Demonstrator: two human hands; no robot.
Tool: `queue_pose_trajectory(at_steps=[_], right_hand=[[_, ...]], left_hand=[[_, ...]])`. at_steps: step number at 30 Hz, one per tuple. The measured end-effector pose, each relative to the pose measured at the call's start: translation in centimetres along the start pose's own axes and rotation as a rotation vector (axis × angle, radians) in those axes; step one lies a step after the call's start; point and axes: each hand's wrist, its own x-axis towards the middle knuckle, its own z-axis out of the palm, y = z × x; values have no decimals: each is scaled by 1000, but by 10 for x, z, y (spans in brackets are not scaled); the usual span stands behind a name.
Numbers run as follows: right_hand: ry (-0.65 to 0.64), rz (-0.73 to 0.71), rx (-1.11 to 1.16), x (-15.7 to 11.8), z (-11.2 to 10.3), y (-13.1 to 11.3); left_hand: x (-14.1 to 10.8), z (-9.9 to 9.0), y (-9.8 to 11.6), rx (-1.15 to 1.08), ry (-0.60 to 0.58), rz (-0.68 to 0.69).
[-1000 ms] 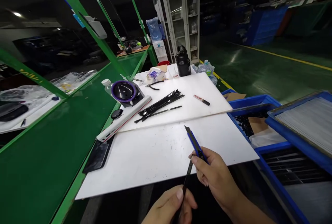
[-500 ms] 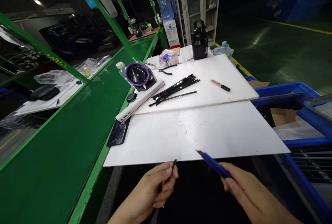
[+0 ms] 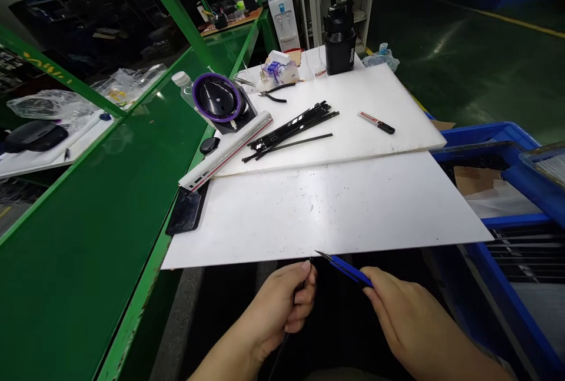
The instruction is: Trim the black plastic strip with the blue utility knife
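Note:
Just below the front edge of the white sheet [image 3: 353, 210], my left hand [image 3: 285, 301] is closed around a thin black strip [image 3: 286, 343], whose tip pokes out above the thumb. My right hand [image 3: 404, 310] grips a blue utility knife [image 3: 351, 269]; its blade points left, close to the strip's tip. Whether blade and strip touch I cannot tell. On the thick white board [image 3: 379, 95] lies a bundle of black strips [image 3: 293, 128], with a red and black knife [image 3: 376, 122] to its right and black-handled pliers [image 3: 276, 96] behind it.
A white tube [image 3: 227, 151] lies slanted by a phone [image 3: 185, 210] at the left. Behind are a purple-rimmed round device [image 3: 217, 97], a clear bottle [image 3: 183, 82] and a black flask [image 3: 340, 39]. Blue crates [image 3: 507, 133] stand at the right; a green frame [image 3: 128, 316] runs along the left.
My hands have come closer together, the knife moving left toward the strip in my left hand. The view has tilted slightly down, so the table's things appear higher.

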Motion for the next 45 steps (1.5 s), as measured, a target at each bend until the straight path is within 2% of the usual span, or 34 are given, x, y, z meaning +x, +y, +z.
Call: queue_pose_trajectory(at_steps=[4,18,24,32,41,45], right_hand=[[51,-31,-133,0,0,2],[42,-75,-230,7,-9,-2],[49,-98,-380,6,-5,1],[-45,-14,-158,7,-13,-5],[-66,1,-185,9,-14,-6],[-27,-56,-302,6,-6,0]], left_hand=[[5,3,2,4,26,-3],[7,7,9,22,53,-15],[7,9,10,23,69,-22],[8,7,10,13,30,-11],[9,5,10,22,29,-21],[9,4,9,28,29,-14]])
